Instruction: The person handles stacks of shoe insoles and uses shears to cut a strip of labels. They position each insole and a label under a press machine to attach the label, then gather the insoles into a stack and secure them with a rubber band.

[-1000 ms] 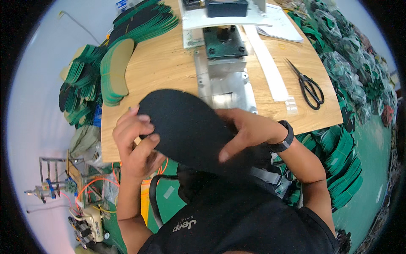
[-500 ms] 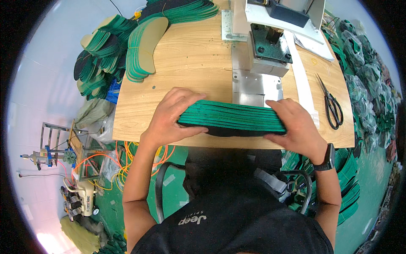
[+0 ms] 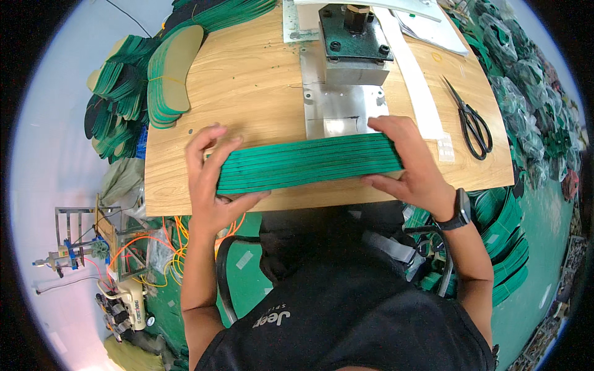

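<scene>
Between my two hands is a stack of green-edged insoles [image 3: 306,164], held edge-on over the front of the table so that its many thin layers show. At the stack's left end is my left hand [image 3: 213,185], thumb along the lower edge and fingertips raised a little at the upper edge. My right hand [image 3: 414,170] clasps the other end, fingers at the top and thumb below. Just beyond the stack lies the metal plate [image 3: 340,105] of a press [image 3: 356,55]. The insoles' flat faces are mostly hidden.
Black-handled scissors [image 3: 473,127] lie at the table's right, beside a white strip [image 3: 414,80]. A banded insole bundle [image 3: 170,80] stands at the far left, near more piled bundles [image 3: 120,80]. Bagged green material [image 3: 520,86] is heaped beyond the right edge. Orange and yellow hoses [image 3: 176,247] cross the floor.
The stack has shifted left in view and tilted, its right end now higher. My left fingers have loosened and lifted at the upper edge. The black underside no longer shows.
</scene>
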The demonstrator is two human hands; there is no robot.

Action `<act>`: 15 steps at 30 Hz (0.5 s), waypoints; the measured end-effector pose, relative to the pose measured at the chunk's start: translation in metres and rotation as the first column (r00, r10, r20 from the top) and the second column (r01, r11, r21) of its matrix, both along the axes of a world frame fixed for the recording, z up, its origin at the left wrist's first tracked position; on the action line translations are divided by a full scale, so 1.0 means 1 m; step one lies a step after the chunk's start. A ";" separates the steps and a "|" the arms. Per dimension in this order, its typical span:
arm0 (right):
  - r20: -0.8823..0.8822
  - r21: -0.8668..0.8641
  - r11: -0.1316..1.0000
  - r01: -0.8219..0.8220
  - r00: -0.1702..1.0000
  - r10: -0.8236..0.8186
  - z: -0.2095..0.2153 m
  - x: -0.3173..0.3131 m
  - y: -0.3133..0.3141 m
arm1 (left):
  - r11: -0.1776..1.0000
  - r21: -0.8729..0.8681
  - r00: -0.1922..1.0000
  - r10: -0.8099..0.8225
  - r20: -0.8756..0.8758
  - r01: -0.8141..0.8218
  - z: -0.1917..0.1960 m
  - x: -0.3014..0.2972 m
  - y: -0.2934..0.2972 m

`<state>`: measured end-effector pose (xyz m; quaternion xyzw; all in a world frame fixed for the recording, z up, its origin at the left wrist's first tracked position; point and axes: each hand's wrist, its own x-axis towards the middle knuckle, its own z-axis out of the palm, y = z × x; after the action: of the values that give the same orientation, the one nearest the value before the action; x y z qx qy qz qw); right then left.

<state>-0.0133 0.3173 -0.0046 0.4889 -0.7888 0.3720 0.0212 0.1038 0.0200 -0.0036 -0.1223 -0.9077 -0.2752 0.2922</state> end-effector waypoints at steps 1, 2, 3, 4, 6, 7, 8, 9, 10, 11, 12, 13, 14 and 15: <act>-0.005 -0.011 0.999 0.047 0.999 -0.047 -0.004 0.002 -0.002 | 1.000 0.011 1.000 -0.008 0.012 0.008 0.001 -0.001 0.003; 0.026 -0.031 0.999 0.036 0.999 -0.036 -0.006 0.002 -0.001 | 0.996 0.084 0.998 -0.032 0.049 0.028 -0.001 -0.002 0.003; 0.057 -0.052 0.998 0.027 0.998 -0.024 -0.008 0.002 0.001 | 0.987 0.157 0.995 -0.059 0.085 0.045 -0.004 -0.001 0.001; 0.087 -0.072 0.997 0.018 0.996 -0.012 -0.010 0.001 0.003 | 0.971 0.230 0.989 -0.088 0.120 0.059 -0.008 0.000 -0.001; 0.175 -0.070 0.997 0.017 0.984 -0.005 -0.017 0.002 0.011 | 0.979 0.197 0.973 -0.094 0.211 0.052 -0.015 0.004 -0.016; 0.225 -0.048 0.999 0.018 0.974 -0.006 -0.024 -0.002 0.016 | 0.983 0.178 0.963 -0.091 0.252 0.046 -0.017 0.005 -0.020; 0.275 -0.024 1.000 0.014 0.961 -0.007 -0.026 -0.005 0.017 | 0.982 0.183 0.969 -0.090 0.230 0.048 -0.019 0.006 -0.020; 0.253 -0.019 1.000 0.017 0.967 -0.011 -0.026 -0.005 0.017 | 0.981 0.187 0.974 -0.089 0.207 0.049 -0.021 0.007 -0.020; 0.231 -0.015 1.000 0.019 0.973 -0.015 -0.023 -0.004 0.017 | 0.980 0.191 0.979 -0.087 0.184 0.051 -0.022 0.008 -0.020; 0.208 -0.012 1.000 0.024 0.978 -0.021 -0.021 -0.004 0.015 | 0.985 0.161 0.985 -0.089 0.146 0.066 -0.020 0.006 -0.018; 0.162 -0.014 0.999 0.038 0.986 -0.035 -0.020 -0.001 0.012 | 0.989 0.129 0.990 -0.092 0.107 0.078 -0.015 0.004 -0.013; 0.114 -0.017 0.999 0.052 0.992 -0.049 -0.019 0.005 0.009 | 0.991 0.097 0.993 -0.096 0.069 0.089 -0.012 0.003 -0.009; 0.063 -0.020 0.998 0.063 0.996 -0.062 -0.019 0.008 0.007 | 0.978 0.182 0.993 -0.114 0.039 0.105 -0.018 0.000 -0.006; 0.086 -0.011 0.998 0.057 0.995 -0.056 -0.019 0.008 0.009 | 0.979 0.169 0.990 -0.122 0.064 0.110 -0.016 -0.001 -0.007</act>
<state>-0.0054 0.3266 -0.0234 0.4498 -0.8000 0.3971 0.0010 0.1031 0.0129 -0.0198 -0.1400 -0.8833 -0.3704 0.2508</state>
